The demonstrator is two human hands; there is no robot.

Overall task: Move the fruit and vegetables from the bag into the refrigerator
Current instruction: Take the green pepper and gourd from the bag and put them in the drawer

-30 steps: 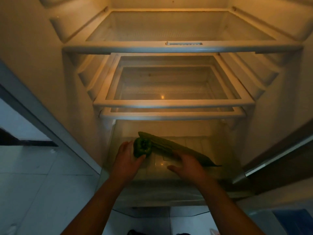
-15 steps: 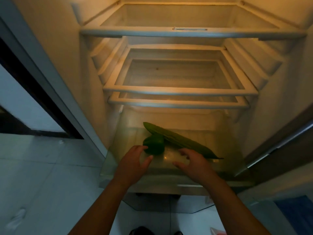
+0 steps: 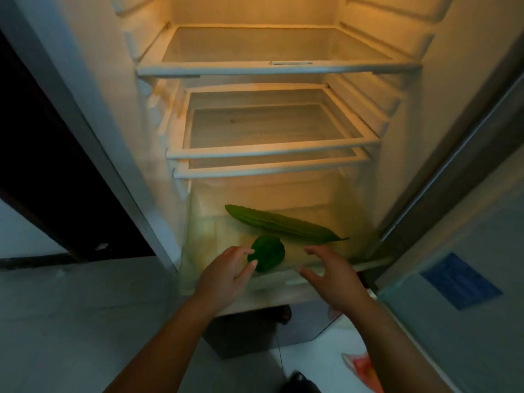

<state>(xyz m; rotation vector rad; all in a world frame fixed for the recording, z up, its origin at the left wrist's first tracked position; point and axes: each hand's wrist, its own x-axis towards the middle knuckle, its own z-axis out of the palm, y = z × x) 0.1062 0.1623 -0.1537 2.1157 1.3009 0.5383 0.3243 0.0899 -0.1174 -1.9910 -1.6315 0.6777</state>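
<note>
Both hands spread wide, holding nothing, at the crisper drawer (image 3: 283, 282) front edge. Green pepper (image 3: 268, 252) lies in the drawer near that edge, just beside the left hand (image 3: 225, 275). Long ridged gourd (image 3: 283, 224) lies behind it, long axis from back-left to front-right corner, its tip just beyond the right hand (image 3: 330, 275).
</note>
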